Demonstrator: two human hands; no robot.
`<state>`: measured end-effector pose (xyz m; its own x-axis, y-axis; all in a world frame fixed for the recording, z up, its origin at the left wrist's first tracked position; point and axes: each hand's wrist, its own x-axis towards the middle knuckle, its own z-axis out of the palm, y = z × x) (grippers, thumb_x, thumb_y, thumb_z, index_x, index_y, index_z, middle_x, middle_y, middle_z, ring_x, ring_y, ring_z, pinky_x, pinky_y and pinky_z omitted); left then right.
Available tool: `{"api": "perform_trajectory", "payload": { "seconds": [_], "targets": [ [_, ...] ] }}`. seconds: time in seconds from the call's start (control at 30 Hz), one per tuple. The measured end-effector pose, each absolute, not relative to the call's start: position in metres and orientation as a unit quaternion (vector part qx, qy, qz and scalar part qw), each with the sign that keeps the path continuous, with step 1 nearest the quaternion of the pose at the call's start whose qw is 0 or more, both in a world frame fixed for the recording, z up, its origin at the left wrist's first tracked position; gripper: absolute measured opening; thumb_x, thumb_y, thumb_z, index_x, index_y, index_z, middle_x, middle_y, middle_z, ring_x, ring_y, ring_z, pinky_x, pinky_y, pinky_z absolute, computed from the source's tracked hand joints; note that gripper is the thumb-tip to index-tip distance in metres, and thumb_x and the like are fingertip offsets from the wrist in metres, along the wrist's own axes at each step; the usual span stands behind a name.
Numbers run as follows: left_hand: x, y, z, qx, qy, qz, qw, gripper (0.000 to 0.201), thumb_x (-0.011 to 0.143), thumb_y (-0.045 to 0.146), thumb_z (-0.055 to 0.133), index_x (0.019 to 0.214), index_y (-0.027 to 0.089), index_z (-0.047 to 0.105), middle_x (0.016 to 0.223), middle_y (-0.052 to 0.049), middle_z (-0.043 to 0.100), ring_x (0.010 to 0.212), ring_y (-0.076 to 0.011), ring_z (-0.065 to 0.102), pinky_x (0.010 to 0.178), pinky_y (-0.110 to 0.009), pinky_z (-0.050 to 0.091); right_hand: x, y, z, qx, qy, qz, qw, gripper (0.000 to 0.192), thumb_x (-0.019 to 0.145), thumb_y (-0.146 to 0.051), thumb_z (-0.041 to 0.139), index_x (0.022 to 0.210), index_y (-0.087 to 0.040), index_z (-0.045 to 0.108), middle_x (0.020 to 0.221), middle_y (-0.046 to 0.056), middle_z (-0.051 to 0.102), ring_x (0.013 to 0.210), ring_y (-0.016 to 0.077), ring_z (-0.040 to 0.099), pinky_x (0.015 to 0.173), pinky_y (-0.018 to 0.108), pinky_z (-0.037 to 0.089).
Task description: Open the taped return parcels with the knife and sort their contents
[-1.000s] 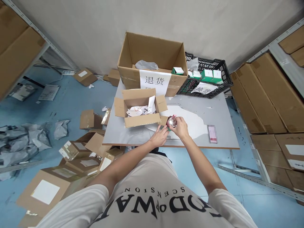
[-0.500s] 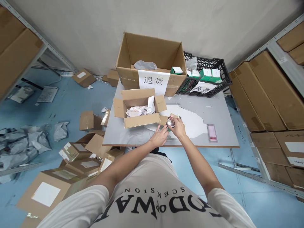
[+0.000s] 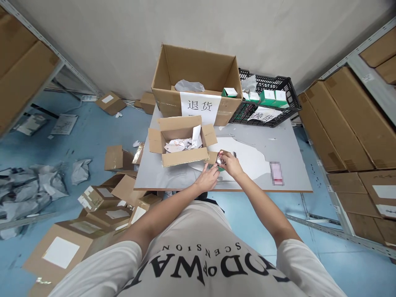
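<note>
A shiny, rounded silver object (image 3: 220,160), its kind too small to tell, is pinched in my right hand (image 3: 232,163). It sits at the mouth of a small green box (image 3: 221,168) on the table, most of which my hands cover. My left hand (image 3: 208,178) has its fingers closed against the near left side of that small box. Just left of my hands stands an open cardboard box (image 3: 185,158) with crumpled white paper (image 3: 179,144) inside.
Behind it stands a large carton (image 3: 167,101) with a paper sign. To its right, a black plastic crate (image 3: 289,88) holds several green-and-white boxes (image 3: 267,97). A pinkish blurred packet (image 3: 276,173) lies at the table's right. Cartons (image 3: 102,198) crowd the floor on the left.
My right hand and the silver object have shifted slightly left and down toward the small box. My left hand stays nearly where it was.
</note>
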<state>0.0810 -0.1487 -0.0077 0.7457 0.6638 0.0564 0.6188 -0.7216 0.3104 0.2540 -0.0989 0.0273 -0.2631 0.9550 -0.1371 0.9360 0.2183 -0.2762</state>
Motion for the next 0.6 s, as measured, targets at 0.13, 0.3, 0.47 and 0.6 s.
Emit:
{"api": "perform_trajectory", "payload": {
  "seconds": [0.13,0.3,0.47,0.6],
  "targets": [
    [0.081,-0.149,-0.006,0.924,0.350,0.081,0.135,0.034,0.085,0.019,0.043,0.118,0.012,0.049,0.124,-0.017,0.052,0.138,-0.0272,0.025,0.111,-0.055,0.015,0.253,-0.100,0.028,-0.575,-0.808,0.132,-0.001,0.024,0.081,-0.017,0.062,0.105,-0.017,0.063,0.105,0.011,0.060,0.097,0.0218,0.058,0.079,0.031,0.045],
    [0.078,-0.148,-0.005,0.918,0.355,0.092,0.153,0.032,0.085,0.019,0.045,0.116,0.012,0.050,0.122,-0.017,0.054,0.137,-0.0273,0.027,0.110,-0.056,0.016,0.251,-0.105,0.035,-0.534,-0.838,0.105,-0.037,0.029,0.089,-0.012,0.046,0.113,-0.016,0.060,0.110,0.014,0.061,0.102,0.0236,0.053,0.086,0.036,0.039],
    [0.072,-0.158,-0.013,0.851,0.400,0.216,0.263,0.024,0.083,0.021,0.052,0.105,0.016,0.056,0.125,-0.012,0.055,0.130,-0.0246,0.041,0.111,-0.052,0.023,0.253,-0.112,0.041,-0.530,-0.844,0.071,-0.050,0.036,0.087,-0.010,0.042,0.117,-0.019,0.059,0.118,0.014,0.059,0.101,0.0276,0.050,0.081,0.041,0.036],
    [0.079,-0.157,-0.025,0.610,0.569,0.330,0.442,0.022,0.081,0.030,0.059,0.096,0.014,0.060,0.107,-0.012,0.064,0.104,-0.0216,0.061,0.094,-0.041,0.047,0.261,-0.117,0.031,-0.555,-0.829,0.063,-0.011,0.035,0.090,-0.017,0.042,0.120,-0.023,0.058,0.121,0.012,0.058,0.101,0.0270,0.050,0.078,0.039,0.036]
  ]
}}
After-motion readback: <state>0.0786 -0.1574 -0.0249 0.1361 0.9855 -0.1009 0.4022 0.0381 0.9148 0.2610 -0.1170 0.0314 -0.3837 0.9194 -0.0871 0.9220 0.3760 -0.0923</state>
